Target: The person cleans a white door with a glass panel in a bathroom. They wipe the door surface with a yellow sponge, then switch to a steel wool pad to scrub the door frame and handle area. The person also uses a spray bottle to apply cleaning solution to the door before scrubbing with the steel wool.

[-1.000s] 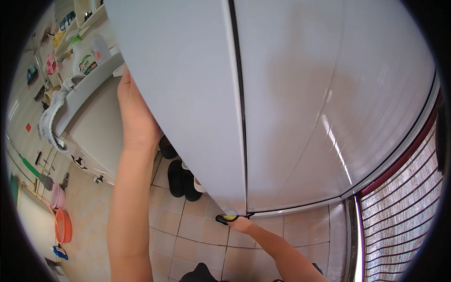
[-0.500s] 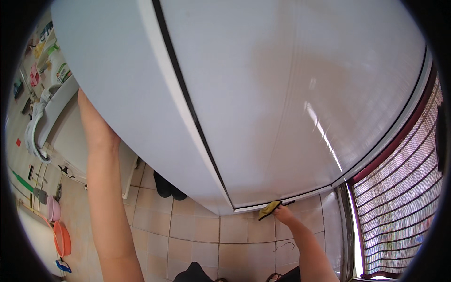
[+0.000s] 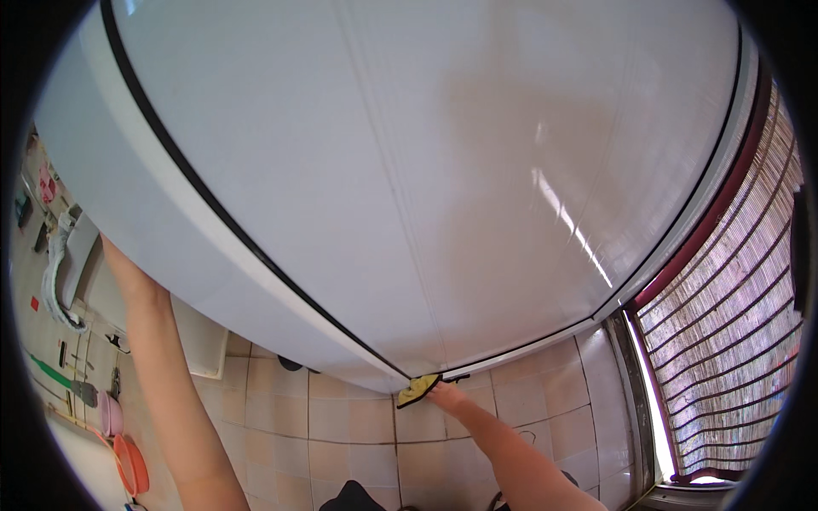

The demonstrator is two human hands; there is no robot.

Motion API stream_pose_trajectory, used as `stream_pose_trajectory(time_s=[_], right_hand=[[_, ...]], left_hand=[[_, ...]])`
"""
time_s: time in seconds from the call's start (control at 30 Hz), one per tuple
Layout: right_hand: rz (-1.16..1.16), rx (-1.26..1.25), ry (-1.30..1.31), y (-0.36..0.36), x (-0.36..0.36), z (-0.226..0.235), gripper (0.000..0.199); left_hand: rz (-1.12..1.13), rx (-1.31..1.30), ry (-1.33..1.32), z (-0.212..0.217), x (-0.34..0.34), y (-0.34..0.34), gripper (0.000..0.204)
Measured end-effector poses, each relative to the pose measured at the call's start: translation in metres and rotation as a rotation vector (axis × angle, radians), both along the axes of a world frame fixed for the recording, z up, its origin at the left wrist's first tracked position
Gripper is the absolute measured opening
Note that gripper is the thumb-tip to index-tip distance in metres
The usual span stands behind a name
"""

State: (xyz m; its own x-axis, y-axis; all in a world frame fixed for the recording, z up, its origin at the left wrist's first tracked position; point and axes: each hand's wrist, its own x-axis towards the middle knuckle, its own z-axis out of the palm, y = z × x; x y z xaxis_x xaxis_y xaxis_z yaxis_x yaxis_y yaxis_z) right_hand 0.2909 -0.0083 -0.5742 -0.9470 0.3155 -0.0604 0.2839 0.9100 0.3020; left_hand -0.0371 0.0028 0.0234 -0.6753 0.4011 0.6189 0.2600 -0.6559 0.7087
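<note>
My right hand (image 3: 442,393) is low by the floor, closed on a yellow cloth (image 3: 418,391) with a dark edge. The cloth lies against the bottom corner of a large glossy white door-like panel (image 3: 358,213), where its black seam meets the lower edge. My fingers are partly hidden by the cloth. My left arm (image 3: 175,400) reaches up at the left and passes behind the panel's left edge. The left hand itself is hidden there.
Floor tiles (image 3: 349,417) lie below the panel. At left stand a pale appliance or cabinet (image 3: 194,341), a pink basin (image 3: 110,415), an orange basin (image 3: 130,466) and a green-handled brush (image 3: 81,392). To the right hangs a striped blind (image 3: 724,341) beside a door frame (image 3: 637,400).
My right hand has moved left along the panel's lower edge with the cloth, to the corner by the seam. The view has shifted, and the panel fills more of the left side.
</note>
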Motion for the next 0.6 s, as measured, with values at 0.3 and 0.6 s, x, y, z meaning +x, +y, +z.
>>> stream_pose_trajectory(time_s=[0.3,0.6], right_hand=[[-0.142,-0.224,0.112,0.034,0.109,-0.012,0.031],[-1.304,-0.304,0.654,0.060,0.301,0.063,0.052]], left_hand=[[-0.044,-0.090,-0.017,-0.004,-0.034,-0.010,0.051],[0.039,-0.153,-0.012,-0.015,-0.035,-0.022,0.054]])
